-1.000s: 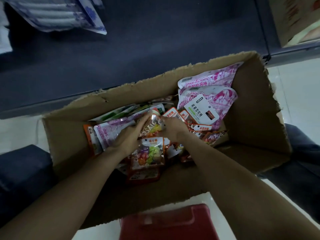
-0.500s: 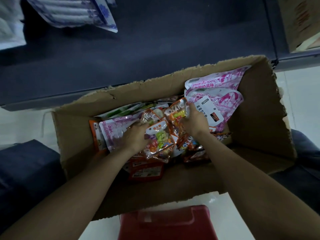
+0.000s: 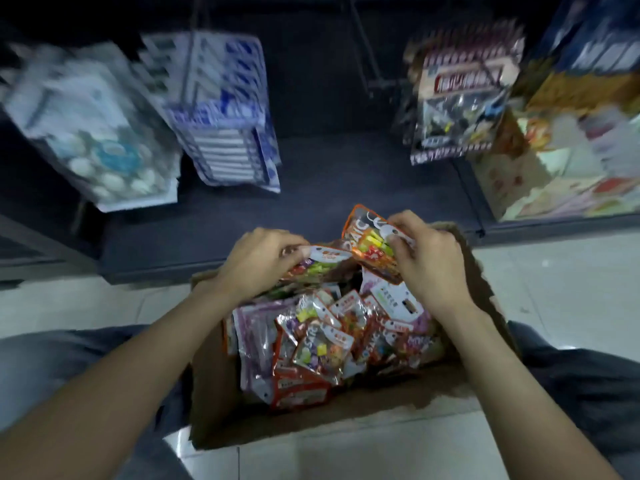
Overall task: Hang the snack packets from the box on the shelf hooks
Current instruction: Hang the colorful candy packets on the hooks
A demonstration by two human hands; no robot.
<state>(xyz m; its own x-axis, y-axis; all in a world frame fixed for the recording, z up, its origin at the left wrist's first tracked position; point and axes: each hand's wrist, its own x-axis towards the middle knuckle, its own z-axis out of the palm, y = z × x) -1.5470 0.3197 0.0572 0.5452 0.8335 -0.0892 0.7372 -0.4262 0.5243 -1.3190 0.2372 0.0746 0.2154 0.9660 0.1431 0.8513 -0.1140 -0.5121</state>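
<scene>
Left hand [image 3: 256, 261] holds a stack of snack packets [image 3: 318, 265] above the far end of the cardboard box [image 3: 214, 403], its fingers curled round the stack's left edge. Right hand [image 3: 429, 261] pinches an orange packet [image 3: 372, 242] at its white header end, thumb and fingers closed on it. Both hands are raised clear of the loose packets [image 3: 322, 348] heaped in the box.

Position: the held packets sit at about 12 o'clock from the box's middle, near the front edge of the dark shelf [image 3: 311, 188]. Packets already hanging [image 3: 460, 91] show at 1 o'clock, blue-and-white bags [image 3: 221, 109] at 11 o'clock; both are blurred.

Orientation: the orange packet's long axis runs from roughly 11 o'clock to 5 o'clock, its printed face turned up toward the camera. Which end carries the hang hole cannot be told with certainty. The left-hand stack lies nearly flat, long axis toward 3 o'clock.

Assessment: the step in hand appears to be gathering and squaring packets before hanging. Recommended practice: align all header ends the same way, keep the holes stacked over one another, grip just below the headers so the holes stay free, then present them square to an empty hook. A loose stack is liable to fan out or slip
</scene>
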